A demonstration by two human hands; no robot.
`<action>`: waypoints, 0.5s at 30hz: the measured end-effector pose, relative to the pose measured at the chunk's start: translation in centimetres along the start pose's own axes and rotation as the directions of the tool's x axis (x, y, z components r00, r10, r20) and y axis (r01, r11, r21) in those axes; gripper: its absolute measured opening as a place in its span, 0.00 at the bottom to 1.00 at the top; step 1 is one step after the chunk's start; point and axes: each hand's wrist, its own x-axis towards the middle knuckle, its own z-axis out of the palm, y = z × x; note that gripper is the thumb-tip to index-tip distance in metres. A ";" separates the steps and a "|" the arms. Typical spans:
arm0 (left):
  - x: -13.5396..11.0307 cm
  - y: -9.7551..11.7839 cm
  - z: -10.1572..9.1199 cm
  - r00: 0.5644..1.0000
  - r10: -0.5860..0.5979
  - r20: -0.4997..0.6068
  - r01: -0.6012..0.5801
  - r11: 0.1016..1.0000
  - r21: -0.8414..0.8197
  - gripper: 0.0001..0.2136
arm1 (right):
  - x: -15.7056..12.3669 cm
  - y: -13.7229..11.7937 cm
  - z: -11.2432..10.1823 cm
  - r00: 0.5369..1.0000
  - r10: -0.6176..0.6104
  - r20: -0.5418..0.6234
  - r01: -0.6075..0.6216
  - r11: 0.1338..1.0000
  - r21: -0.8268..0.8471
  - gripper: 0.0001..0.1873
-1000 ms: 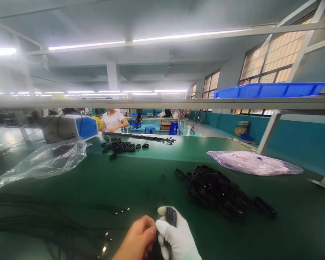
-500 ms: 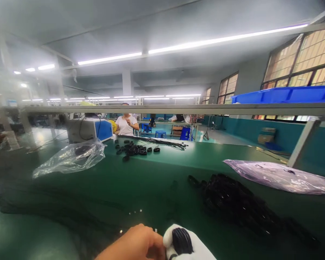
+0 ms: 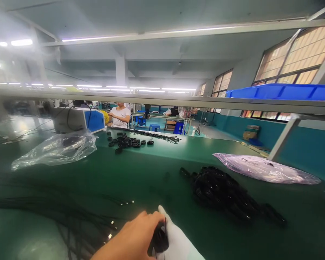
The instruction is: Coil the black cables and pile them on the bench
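Observation:
At the bottom middle, my bare left hand (image 3: 131, 236) is curled against a small black cable coil (image 3: 161, 241). My right hand (image 3: 178, 240), in a white glove, closes on the same coil from the other side, its thumb pointing up. The wrapped fingertips are partly hidden. Loose black cables (image 3: 78, 220) with small white ends spread over the green table left of my hands. A large heap of black cable coils (image 3: 222, 191) lies to the right.
Farther back are smaller black coils (image 3: 127, 142), straight black cables (image 3: 157, 134), a clear plastic bag (image 3: 56, 150) and a blue-and-white machine (image 3: 94, 121). A pinkish plastic bag (image 3: 262, 168) lies right. A shelf bar (image 3: 162, 100) crosses above, carrying a blue tray (image 3: 284, 92). One person (image 3: 120, 115) sits beyond.
My left hand has come over the coil, which has turned and sits lower between both hands. The view has shifted slightly, so the scene appears a little farther left and higher.

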 end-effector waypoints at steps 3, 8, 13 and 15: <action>0.8 0.0 -0.5 1.000 -0.019 -0.009 0.020 0.992 0.126 0.27 | -0.7 -1.0 0.6 0.992 -0.020 -0.122 0.001 0.988 -0.155 0.33; 2.1 -2.7 -1.3 0.969 0.064 0.240 -0.030 0.989 -0.145 0.08 | -2.3 -4.7 1.5 0.970 -0.146 -0.195 0.022 0.850 -0.527 0.18; 1.8 -3.1 0.4 0.994 -0.036 0.101 0.055 0.981 -0.187 0.08 | -3.1 -5.5 0.9 0.993 -0.060 0.098 0.037 0.975 0.221 0.17; 1.6 -2.8 0.7 0.995 -0.089 0.039 0.097 0.947 -0.305 0.06 | -2.9 -4.6 0.4 0.987 -0.071 0.141 0.005 0.906 0.424 0.16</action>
